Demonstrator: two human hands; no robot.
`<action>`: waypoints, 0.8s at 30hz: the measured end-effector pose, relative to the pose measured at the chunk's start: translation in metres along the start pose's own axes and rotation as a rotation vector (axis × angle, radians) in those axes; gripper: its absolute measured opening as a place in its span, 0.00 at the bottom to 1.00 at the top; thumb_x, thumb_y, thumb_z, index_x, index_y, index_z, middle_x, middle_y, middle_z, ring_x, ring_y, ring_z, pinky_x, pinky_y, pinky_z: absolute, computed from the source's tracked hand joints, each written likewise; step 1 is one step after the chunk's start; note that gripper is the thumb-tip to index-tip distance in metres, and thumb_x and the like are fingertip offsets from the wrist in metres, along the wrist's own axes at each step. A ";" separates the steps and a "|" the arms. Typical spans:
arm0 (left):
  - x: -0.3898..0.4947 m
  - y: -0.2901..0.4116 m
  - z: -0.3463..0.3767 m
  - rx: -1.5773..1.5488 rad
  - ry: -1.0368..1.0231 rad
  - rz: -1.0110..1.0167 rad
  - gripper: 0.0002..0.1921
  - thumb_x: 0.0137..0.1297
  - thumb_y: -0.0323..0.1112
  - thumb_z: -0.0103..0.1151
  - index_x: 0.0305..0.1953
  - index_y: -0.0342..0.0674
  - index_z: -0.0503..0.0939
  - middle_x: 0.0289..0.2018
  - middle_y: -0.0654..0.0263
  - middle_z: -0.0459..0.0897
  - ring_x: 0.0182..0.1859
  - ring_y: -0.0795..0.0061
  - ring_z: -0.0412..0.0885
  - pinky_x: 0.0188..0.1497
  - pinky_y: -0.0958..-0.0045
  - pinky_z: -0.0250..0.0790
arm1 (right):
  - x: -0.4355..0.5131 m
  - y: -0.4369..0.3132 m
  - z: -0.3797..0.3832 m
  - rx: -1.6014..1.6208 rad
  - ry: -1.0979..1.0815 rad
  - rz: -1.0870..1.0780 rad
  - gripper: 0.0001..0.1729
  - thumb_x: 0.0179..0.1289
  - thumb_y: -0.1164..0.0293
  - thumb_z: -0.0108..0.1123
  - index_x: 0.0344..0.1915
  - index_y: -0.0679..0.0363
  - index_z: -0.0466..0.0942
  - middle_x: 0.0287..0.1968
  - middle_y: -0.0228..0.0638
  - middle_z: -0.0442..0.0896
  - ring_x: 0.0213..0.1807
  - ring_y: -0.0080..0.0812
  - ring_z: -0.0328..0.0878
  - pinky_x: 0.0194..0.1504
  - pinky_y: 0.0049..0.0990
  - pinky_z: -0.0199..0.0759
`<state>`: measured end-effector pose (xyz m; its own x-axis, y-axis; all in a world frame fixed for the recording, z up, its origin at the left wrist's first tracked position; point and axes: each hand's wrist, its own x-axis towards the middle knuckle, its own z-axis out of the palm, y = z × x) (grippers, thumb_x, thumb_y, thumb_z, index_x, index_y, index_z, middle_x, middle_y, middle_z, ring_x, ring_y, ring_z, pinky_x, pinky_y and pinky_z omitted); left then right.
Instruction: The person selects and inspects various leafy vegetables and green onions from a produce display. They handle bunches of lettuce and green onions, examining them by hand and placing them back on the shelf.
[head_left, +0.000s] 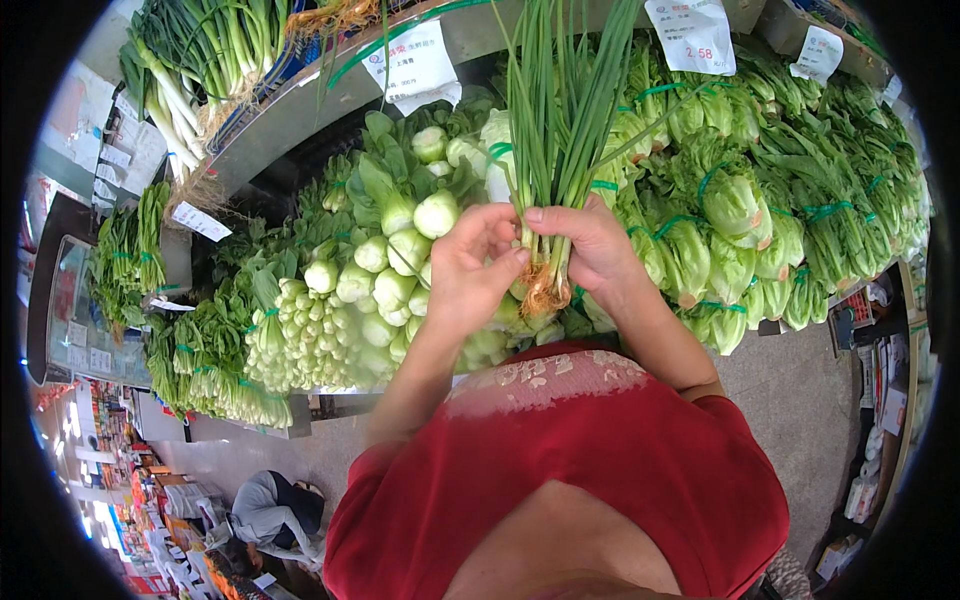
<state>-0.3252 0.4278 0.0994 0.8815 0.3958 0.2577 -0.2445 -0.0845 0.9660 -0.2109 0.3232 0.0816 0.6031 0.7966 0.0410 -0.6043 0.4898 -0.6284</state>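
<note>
A bunch of green onions (559, 127) stands upright before me, its green leaves pointing up and its brownish roots down. My right hand (600, 244) is closed around the white stems just above the roots, thumb across the front. At the left side of the bunch is my left hand (480, 262), its fingers curled and its thumb near the roots; whether it pinches a stem cannot be told. Behind and below the hands lie heads of bok choy (394, 289), and to the right bundles of lettuce (735, 195) tied with green bands.
Leeks (180, 97) lie on the upper shelf at the left. Price tags (690, 34) hang along the shelf edge. Bundled leafy greens (210, 352) fill the display's left end. Another person (274, 510) bends down at the lower left. Shelves with goods stand at the far right.
</note>
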 end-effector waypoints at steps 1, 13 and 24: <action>0.001 -0.001 0.000 -0.004 -0.002 0.003 0.19 0.54 0.15 0.58 0.50 0.29 0.73 0.35 0.69 0.76 0.37 0.83 0.74 0.39 0.82 0.70 | 0.000 0.000 -0.001 -0.014 0.009 -0.006 0.14 0.50 0.81 0.62 0.39 0.72 0.76 0.34 0.41 0.82 0.32 0.29 0.81 0.37 0.27 0.77; 0.023 -0.014 -0.003 -0.295 0.143 -0.036 0.05 0.57 0.18 0.57 0.36 0.31 0.76 0.29 0.64 0.79 0.27 0.78 0.76 0.30 0.79 0.70 | 0.001 -0.002 0.000 -0.104 -0.035 0.107 0.17 0.47 0.83 0.61 0.42 0.71 0.76 0.34 0.41 0.83 0.33 0.30 0.81 0.41 0.26 0.75; 0.000 -0.013 -0.030 -0.213 0.276 0.350 0.06 0.56 0.20 0.58 0.36 0.35 0.77 0.30 0.61 0.80 0.31 0.75 0.75 0.35 0.75 0.68 | 0.009 -0.009 -0.018 -0.095 0.113 -0.039 0.09 0.50 0.81 0.60 0.33 0.75 0.78 0.31 0.46 0.83 0.29 0.34 0.82 0.35 0.30 0.78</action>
<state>-0.3344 0.4560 0.0861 0.5986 0.6069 0.5228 -0.6094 -0.0785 0.7889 -0.1911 0.3197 0.0736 0.6830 0.7302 -0.0180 -0.5309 0.4794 -0.6987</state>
